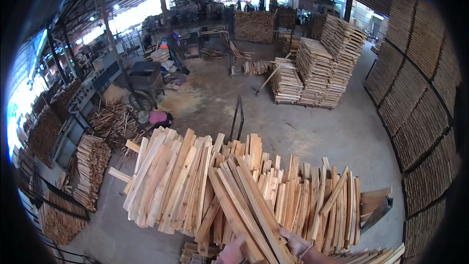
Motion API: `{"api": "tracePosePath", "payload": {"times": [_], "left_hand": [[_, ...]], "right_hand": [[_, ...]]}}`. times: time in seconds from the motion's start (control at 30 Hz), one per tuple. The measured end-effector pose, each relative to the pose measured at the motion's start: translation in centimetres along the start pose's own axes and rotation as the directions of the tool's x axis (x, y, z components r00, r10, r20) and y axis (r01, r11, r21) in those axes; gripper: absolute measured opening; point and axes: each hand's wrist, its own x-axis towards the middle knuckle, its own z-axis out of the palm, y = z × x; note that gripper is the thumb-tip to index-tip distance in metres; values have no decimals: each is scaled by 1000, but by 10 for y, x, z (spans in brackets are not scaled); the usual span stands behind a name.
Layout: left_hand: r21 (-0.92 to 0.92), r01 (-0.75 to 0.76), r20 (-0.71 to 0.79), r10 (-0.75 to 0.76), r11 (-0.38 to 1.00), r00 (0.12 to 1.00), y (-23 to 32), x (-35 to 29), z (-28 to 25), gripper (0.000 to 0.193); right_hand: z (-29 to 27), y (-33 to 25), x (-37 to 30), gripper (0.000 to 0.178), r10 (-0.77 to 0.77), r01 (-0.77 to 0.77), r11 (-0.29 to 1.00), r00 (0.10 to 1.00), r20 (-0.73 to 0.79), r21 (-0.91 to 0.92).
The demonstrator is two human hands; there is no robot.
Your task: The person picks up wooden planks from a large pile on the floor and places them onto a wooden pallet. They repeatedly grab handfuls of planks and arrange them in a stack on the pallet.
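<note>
Planks (247, 206) aslant between the hands (231, 251) (296, 244), both clamped on their outer sides

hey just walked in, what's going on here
Someone is handling wood in a big covered shed. Their left hand and right hand hold a few loose boards by the near ends, one hand on each side. Those boards lie aslant over a long pile of similar boards. Beyond, board stacks stand on the floor, and tall wood stacks line the right side.
</note>
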Motion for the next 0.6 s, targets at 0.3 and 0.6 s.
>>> {"api": "tracePosePath", "payload": {"times": [0.3,0.6], "left_hand": [[-817,107,-13,-203,567,979,73,-14,33,56],[-539,20,-92,-82,842,992,68,-24,37,52]], "right_hand": [[38,-42,-37,106,-82,76,971,996,-18,-228],[21,-32,-96,109,-350,328,841,936,29,-430]]}}
